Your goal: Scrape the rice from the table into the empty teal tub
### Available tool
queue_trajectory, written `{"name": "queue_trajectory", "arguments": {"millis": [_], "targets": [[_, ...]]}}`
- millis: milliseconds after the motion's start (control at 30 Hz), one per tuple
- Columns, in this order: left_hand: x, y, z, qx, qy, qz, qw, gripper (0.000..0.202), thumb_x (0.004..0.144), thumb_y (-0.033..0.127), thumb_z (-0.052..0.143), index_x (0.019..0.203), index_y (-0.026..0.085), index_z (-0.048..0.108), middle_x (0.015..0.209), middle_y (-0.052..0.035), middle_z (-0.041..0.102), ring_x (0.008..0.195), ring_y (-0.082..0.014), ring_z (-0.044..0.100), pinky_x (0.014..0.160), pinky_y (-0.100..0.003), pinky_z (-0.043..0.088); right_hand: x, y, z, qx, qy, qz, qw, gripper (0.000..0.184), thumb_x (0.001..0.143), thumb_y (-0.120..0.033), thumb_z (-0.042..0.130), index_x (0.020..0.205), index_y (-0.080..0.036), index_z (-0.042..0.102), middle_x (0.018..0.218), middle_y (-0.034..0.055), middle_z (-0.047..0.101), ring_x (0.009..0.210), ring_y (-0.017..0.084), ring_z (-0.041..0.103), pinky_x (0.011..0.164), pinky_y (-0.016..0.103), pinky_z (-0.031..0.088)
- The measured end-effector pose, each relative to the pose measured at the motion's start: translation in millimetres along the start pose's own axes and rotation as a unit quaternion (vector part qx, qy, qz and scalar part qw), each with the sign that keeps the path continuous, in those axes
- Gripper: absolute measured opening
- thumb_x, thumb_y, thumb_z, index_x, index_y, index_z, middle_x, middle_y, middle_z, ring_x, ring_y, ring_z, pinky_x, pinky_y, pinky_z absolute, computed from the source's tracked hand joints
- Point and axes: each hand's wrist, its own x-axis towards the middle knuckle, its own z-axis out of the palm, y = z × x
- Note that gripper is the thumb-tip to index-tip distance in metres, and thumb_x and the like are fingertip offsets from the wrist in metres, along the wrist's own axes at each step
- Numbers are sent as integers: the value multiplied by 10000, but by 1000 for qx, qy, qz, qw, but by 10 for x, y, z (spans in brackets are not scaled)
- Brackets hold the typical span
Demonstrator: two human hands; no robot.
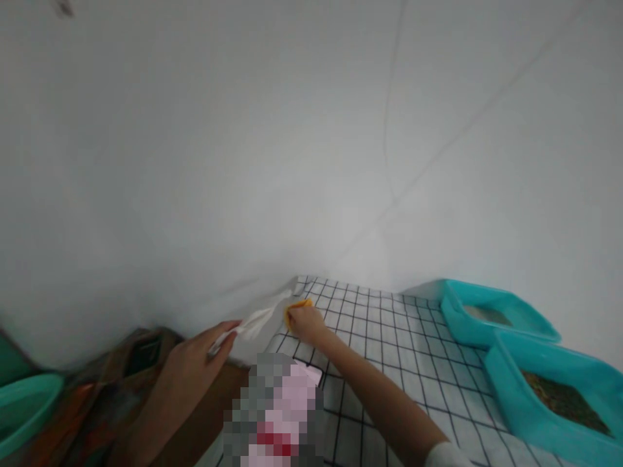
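Observation:
My left hand (195,353) pinches the edge of the white tablecloth (257,322), holding that edge up off the table at its far left corner. My right hand (304,322) reaches across the black-checked white tablecloth (389,350) and is closed on a small orange thing (298,305), pressed at the far corner next to the wall. The two hands are about a hand's width apart.
Two turquoise trays (491,314) (559,389) with dark grainy stuff stand on the right of the table. A green basin (24,405) and brown patterned cloth (121,370) lie at the left. A pink item (287,408) is blurred out in front. A white wall rises behind.

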Motion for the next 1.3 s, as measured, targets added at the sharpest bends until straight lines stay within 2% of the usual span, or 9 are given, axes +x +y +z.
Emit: {"name": "queue_trajectory", "arguments": {"millis": [167, 367, 500, 600, 700, 867, 1000, 1133, 1300], "targets": [[154, 231, 188, -33, -11, 48, 998, 399, 896, 370, 393, 1058, 159, 690, 1053, -112, 774, 950, -274, 731, 861, -356, 555, -321, 449, -258, 68, 6, 20, 997, 278, 918, -339, 574, 1116, -146, 605, 1077, 51, 638, 891, 181, 641, 755, 358, 548], [438, 503, 805, -119, -84, 160, 976, 276, 951, 306, 466, 1093, 166, 656, 1142, -93, 725, 1073, -212, 667, 978, -454, 490, -1365, 1705, -708, -1, 61, 227, 972, 313, 918, -339, 572, 1172, -156, 578, 1144, 73, 617, 958, 197, 628, 808, 399, 535], [436, 506, 1019, -147, -129, 202, 960, 187, 903, 290, 581, 932, 143, 692, 978, -58, 758, 947, -195, 705, 893, -449, 541, -1855, 2104, -743, -61, 86, 324, 940, 306, 915, -336, 579, 1177, -179, 581, 1170, 78, 607, 992, 201, 620, 830, 392, 526], [355, 395, 963, -154, -117, 192, 962, 190, 895, 194, 542, 948, 169, 724, 1027, -78, 775, 989, -203, 709, 940, -415, 534, -1713, 2059, -629, -91, 88, 349, 928, 321, 916, -338, 576, 1187, -165, 573, 1174, 81, 605, 988, 203, 620, 831, 411, 527], [203, 135, 743, -151, -77, 145, 975, 265, 869, 232, 507, 973, 211, 750, 1075, -71, 773, 1025, -236, 708, 980, -390, 523, -1174, 1767, -493, -107, 89, 327, 935, 330, 917, -340, 574, 1194, -162, 569, 1184, 83, 601, 997, 208, 617, 839, 423, 524], [-191, -455, 344, -130, 5, 50, 990, 323, 871, 381, 464, 982, 277, 748, 1027, -19, 787, 957, -283, 734, 911, -390, 578, -104, 859, -240, -83, 75, 214, 970, 333, 917, -337, 575, 1202, -167, 566, 1204, 85, 592, 1015, 212, 611, 849, 427, 520], [-360, -628, 230, -113, 36, 18, 993, 311, 866, 371, 455, 953, 304, 745, 982, -34, 797, 883, -293, 752, 874, -386, 601, 324, 231, -146, -42, 55, 130, 989, 336, 917, -338, 574, 1206, -168, 563, 1206, 86, 590, 1012, 211, 611, 844, 424, 523], [-302, -410, 193, -109, 17, 32, 993, 274, 855, 332, 485, 955, 320, 740, 1019, 7, 788, 915, -275, 747, 884, -381, 593, 234, 181, -284, -3, 33, 82, 996, 327, 917, -336, 575, 1195, -165, 568, 1184, 81, 600, 988, 203, 619, 826, 413, 530], [25, 22, 275, -115, -12, 70, 991, 318, 896, 380, 477, 1047, 233, 714, 1115, -26, 760, 1025, -247, 710, 958, -393, 541, -526, 859, -670, 2, 46, 110, 993, 299, 921, -341, 568, 1158, -161, 587, 1148, 73, 617, 964, 194, 625, 819, 401, 531]]}}
